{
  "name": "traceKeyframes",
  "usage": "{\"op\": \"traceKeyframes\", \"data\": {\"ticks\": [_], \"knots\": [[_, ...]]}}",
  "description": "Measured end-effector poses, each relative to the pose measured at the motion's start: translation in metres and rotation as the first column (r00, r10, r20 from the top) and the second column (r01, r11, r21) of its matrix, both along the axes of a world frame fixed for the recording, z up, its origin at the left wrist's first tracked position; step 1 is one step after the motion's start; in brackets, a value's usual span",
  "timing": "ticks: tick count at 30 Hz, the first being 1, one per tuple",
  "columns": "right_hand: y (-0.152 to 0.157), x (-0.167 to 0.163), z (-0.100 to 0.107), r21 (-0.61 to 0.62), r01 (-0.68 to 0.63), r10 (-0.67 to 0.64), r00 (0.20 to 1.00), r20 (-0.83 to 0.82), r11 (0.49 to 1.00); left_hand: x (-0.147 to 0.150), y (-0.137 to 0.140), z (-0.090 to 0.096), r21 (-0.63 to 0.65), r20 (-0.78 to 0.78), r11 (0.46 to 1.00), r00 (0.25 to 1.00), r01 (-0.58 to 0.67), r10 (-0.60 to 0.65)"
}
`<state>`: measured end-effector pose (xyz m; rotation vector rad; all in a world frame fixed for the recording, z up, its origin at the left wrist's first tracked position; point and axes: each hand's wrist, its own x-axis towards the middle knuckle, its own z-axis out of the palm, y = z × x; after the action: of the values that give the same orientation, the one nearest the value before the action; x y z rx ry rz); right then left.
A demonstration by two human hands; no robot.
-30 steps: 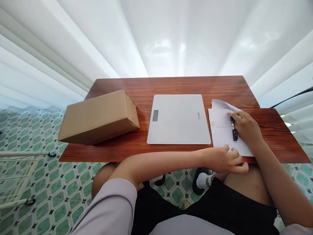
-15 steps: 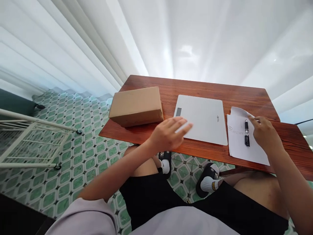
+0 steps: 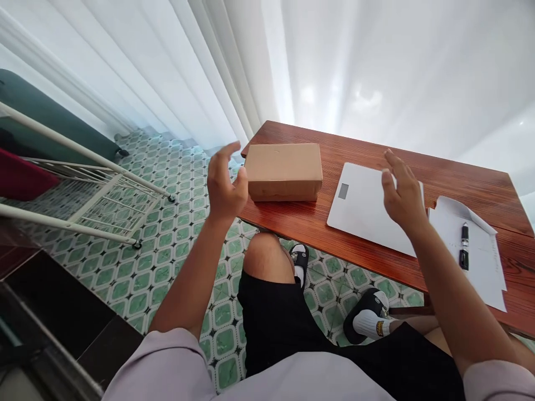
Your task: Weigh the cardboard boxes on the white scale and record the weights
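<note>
A closed brown cardboard box (image 3: 284,167) rests on the left end of the wooden table. Just left of it I see my left hand (image 3: 228,184), raised, fingers curved and apart, holding nothing. My right hand (image 3: 403,195) hovers above the right part of a flat white scale (image 3: 368,206), also empty, its thumb apart from the fingers. The scale has a small grey display near its left edge. To the right lie sheets of paper (image 3: 487,278) with a curled top edge and some writing. A black pen (image 3: 464,245) lies on them.
The wooden table (image 3: 451,172) stands against white curtains (image 3: 292,67). On the left a white metal rack (image 3: 96,217) on casters stands on the green tiled floor (image 3: 163,256). A dark green panel (image 3: 62,117) is behind it.
My right hand has left the paper and moved left over the scale. My left hand has moved from the scale's near edge to the box's left side. The view has turned left.
</note>
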<state>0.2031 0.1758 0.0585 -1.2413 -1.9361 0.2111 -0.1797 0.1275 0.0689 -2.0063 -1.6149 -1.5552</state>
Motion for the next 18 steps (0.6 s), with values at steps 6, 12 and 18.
{"op": "traceKeyframes", "data": {"ticks": [6,12,18], "knots": [[0.033,-0.093,-0.011,-0.218,-0.162,0.079,0.935,-0.347,0.962,-0.041,0.025,-0.022,-0.117,0.432,0.991,0.902,0.071,-0.014],[0.037,-0.142,-0.023,-0.495,-0.166,-0.094,0.883,-0.459,0.853,-0.042,0.044,-0.064,-0.231,0.783,0.940,0.622,0.252,0.026],[0.029,-0.152,-0.026,-0.547,-0.150,-0.137,0.883,-0.449,0.824,-0.018,0.045,-0.079,-0.213,0.853,0.909,0.522,0.359,-0.006]]}}
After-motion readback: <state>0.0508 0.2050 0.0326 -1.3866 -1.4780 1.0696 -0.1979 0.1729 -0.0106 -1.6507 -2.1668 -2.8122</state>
